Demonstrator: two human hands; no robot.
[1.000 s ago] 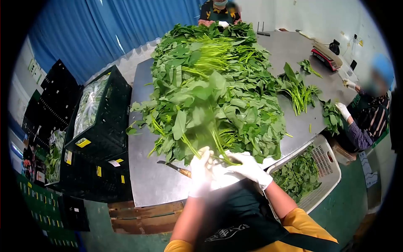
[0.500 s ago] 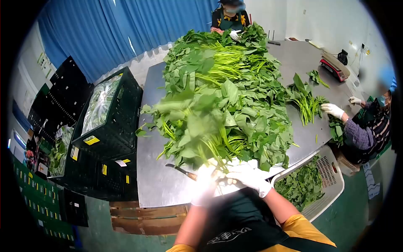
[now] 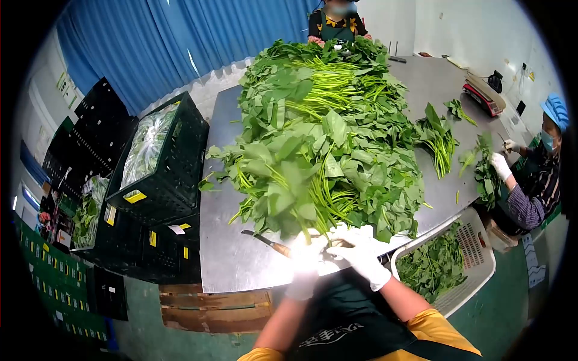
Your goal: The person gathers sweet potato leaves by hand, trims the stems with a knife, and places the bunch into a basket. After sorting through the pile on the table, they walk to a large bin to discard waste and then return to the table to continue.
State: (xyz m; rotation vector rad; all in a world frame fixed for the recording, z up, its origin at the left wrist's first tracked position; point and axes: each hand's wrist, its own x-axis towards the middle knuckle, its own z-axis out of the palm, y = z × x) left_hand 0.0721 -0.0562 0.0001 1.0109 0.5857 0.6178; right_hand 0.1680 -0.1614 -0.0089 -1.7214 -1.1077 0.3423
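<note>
My left hand (image 3: 304, 257), in a white glove, is closed around the stem ends of a few leafy green stalks (image 3: 280, 192). Their leaves fan up and away from me and are blurred. Beside it, my right hand (image 3: 360, 256), also gloved, has its fingers curled at the lower stem ends, touching them. Right by the left hand, a knife (image 3: 274, 245) with a dark curved blade and wooden handle lies on the metal table (image 3: 232, 265). Just beyond both hands spreads a large heap of leafy greens (image 3: 367, 153).
A white crate (image 3: 481, 256) of greens stands at the table's right edge. Dark green crates (image 3: 162, 174) with bagged greens are stacked on the left. One co-worker (image 3: 533, 192) at the right holds greens; another person (image 3: 337, 27) stands across the heap. A red scale (image 3: 481, 99) sits far right.
The stalks in my left hand have swung slightly, and my right fingers have shifted at the stem ends. On the right, the co-worker has lifted greens up.
</note>
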